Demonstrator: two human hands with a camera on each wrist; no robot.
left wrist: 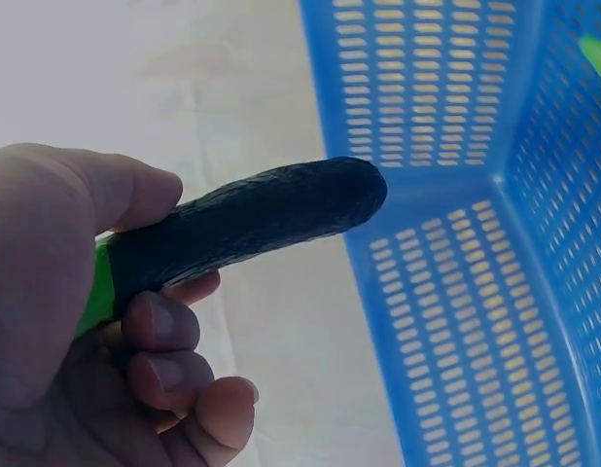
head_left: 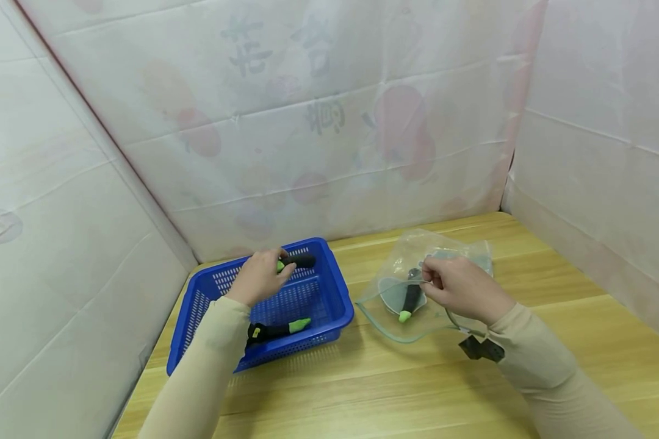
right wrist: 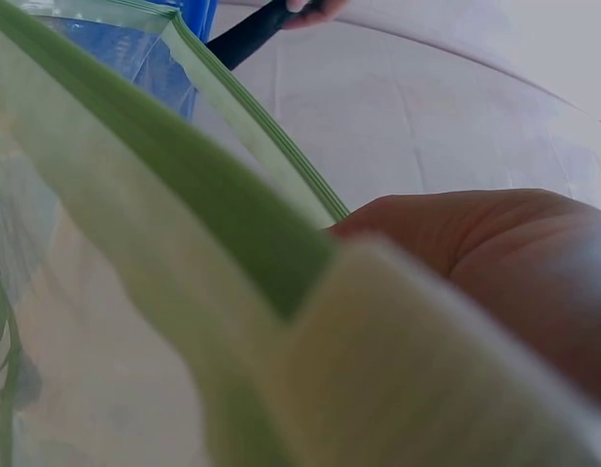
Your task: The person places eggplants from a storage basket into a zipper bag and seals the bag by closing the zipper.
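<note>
My left hand (head_left: 260,275) grips a dark, finger-long vegetable (left wrist: 257,216) by its bright green end, thumb on one side and fingers curled on the other. It is held over the blue basket (head_left: 337,292), its rounded dark end pointing right in the head view. Inside the basket lies a similar black item (head_left: 277,330) with a light green tip, partly hidden by my left forearm. My right hand (head_left: 461,286) pinches the green-edged mouth of a clear zip bag (head_left: 387,329). Within the bag shows another dark vegetable (head_left: 410,299) with a green tip.
Wood-grain table (head_left: 362,396) lies under the basket and bag. White printed cloth walls (head_left: 329,122) stand at the back and both sides, with the basket close to the left and back ones. A small black piece (head_left: 481,349) sits at my right wrist.
</note>
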